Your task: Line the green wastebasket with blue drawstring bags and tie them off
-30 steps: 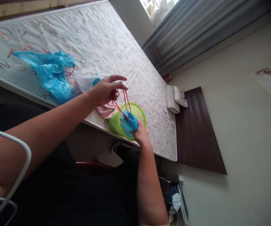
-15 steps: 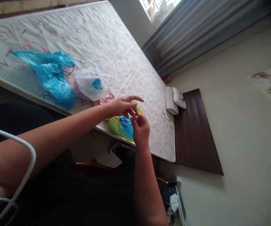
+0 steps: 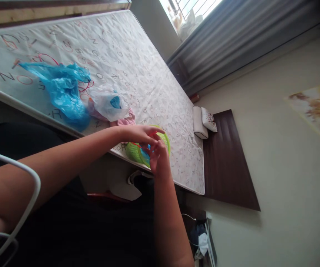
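A green mesh basket stands near the edge of the bed, with blue plastic inside, partly hidden by my fingers. Thin red string runs from the basket's opening up to my hands. My left hand reaches over the basket, its index finger stretched out and its other fingers bent around the red string. Meeting it at the fingertips, my right hand is closed in a pinch on the string; the exact grip is partly hidden.
On the patterned mattress lie a crumpled blue plastic bag, a clear white bag and pink cloth. Pillows rest by the dark headboard. A white cable hangs close on the left.
My left hand has come down closer over the basket, and its fingers have drawn in toward my right hand. My right hand has shifted slightly left. The view has moved a little.
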The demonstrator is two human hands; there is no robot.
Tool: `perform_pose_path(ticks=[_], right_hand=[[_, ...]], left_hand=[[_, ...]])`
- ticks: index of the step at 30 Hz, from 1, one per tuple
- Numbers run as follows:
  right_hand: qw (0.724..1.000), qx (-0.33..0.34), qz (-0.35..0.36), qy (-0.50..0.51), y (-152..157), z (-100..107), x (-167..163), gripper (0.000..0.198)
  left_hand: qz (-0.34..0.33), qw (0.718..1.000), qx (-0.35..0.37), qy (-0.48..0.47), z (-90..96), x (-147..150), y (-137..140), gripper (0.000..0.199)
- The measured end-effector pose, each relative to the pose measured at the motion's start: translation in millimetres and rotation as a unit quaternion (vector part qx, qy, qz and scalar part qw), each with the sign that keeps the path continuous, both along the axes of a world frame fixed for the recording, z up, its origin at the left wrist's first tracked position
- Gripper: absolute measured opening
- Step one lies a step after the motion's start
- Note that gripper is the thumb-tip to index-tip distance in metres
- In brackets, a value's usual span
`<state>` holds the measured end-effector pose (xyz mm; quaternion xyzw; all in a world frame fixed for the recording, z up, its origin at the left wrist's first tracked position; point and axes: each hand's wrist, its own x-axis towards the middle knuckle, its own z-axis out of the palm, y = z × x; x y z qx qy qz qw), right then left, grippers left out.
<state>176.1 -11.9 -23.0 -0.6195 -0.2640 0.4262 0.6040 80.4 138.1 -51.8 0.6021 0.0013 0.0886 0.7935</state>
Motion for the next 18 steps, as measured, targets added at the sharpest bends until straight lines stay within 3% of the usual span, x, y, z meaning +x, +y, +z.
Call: perform_pose_path(ticks=[4, 8, 11, 15, 18], right_hand=[[0.999, -0.031, -0.031, 0.014, 0.8, -5.0, 5.3, 0.042], [0.996, -0.051, -0.074, 0.011, -3.6, -10.9, 12.0, 0.040], [0.994, -0.042, -0.096, 0.019, -9.8, -9.2, 18.7, 0.041], [0.993, -0.021, -0.111, 0.038, -19.5, 0.5, 30.3, 0.046], [0.989, 0.030, -0.125, 0.069, -27.5, 12.9, 40.4, 0.048]], left_hand=[[-0.016, 1.000, 0.010, -0.002, -9.5, 2.7, -7.9, 0.084], [-0.022, 1.000, 0.013, -0.001, -22.1, 3.3, -6.4, 0.076], [-0.003, 1.000, -0.009, 0.015, -26.8, 2.1, 1.7, 0.058], [0.062, 0.995, -0.042, 0.065, -18.5, -2.9, 14.3, 0.022], [0.114, 0.987, -0.081, 0.078, -8.9, -6.8, 22.5, 0.013]])
